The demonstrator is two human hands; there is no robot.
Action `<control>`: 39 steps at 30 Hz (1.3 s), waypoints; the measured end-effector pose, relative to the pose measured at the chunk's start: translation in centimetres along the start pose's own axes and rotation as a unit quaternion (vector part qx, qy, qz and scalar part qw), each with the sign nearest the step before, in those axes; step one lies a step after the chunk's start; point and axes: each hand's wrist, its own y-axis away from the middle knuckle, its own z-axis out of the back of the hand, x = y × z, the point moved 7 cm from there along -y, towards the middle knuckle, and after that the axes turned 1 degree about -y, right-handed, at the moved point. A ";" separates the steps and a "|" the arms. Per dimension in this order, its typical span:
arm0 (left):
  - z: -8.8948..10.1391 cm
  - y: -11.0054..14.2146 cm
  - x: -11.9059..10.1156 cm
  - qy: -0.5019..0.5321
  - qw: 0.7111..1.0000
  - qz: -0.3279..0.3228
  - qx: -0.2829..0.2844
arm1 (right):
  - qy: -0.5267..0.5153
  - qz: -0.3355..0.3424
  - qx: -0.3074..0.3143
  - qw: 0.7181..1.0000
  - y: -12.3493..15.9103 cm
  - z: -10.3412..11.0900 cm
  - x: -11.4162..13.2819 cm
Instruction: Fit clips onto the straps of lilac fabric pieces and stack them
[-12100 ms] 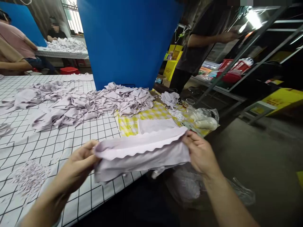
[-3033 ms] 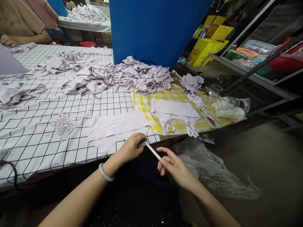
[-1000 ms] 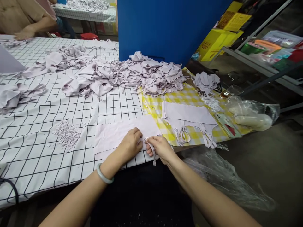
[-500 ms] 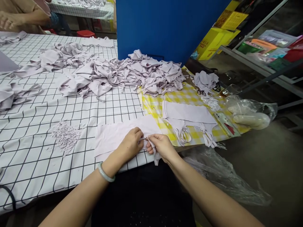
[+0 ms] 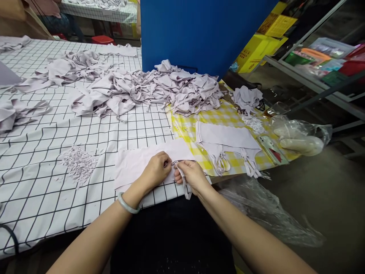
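Note:
A pale lilac strappy top [image 5: 139, 160] lies flat at the table's front edge, under my hands. My left hand [image 5: 156, 169] is closed, its fingertips pinching a thin length of strap. My right hand [image 5: 194, 177], also closed, grips the shoulder strap [image 5: 186, 189], which hangs in a loop below the fingers. Between the fingertips shows a small pale piece, perhaps a strap slider, too small to be sure. To the right, a second lilac top [image 5: 230, 136] lies folded on yellow checked cloth [image 5: 182, 125], its straps looped towards me.
Crumpled lilac garments [image 5: 196, 89] are heaped along the table [image 5: 99, 207] before a blue panel [image 5: 194, 34]. Small fabric scraps [image 5: 80, 163] lie left. A phone [image 5: 272, 150] and clear plastic bag [image 5: 302, 140] are at right. A person sits at the far left.
Earlier I held a top stretched in the air; then it lay flat, with the strap pulled out between my hands. Now the hands are close together, the fingertips slightly shifted over the last second.

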 end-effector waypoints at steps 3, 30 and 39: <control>0.0 0.0 0.1 0.004 1.000 0.002 -0.003 | -0.001 0.000 -0.003 1.000 0.0 -0.1 0.2; 0.7 -0.2 -1.1 -0.111 0.977 -0.164 0.080 | 0.114 0.112 0.070 0.985 5.5 2.1 -1.3; -2.2 -0.9 0.9 -0.212 0.959 -0.144 0.118 | 0.155 0.221 -0.064 0.961 8.6 6.9 -8.1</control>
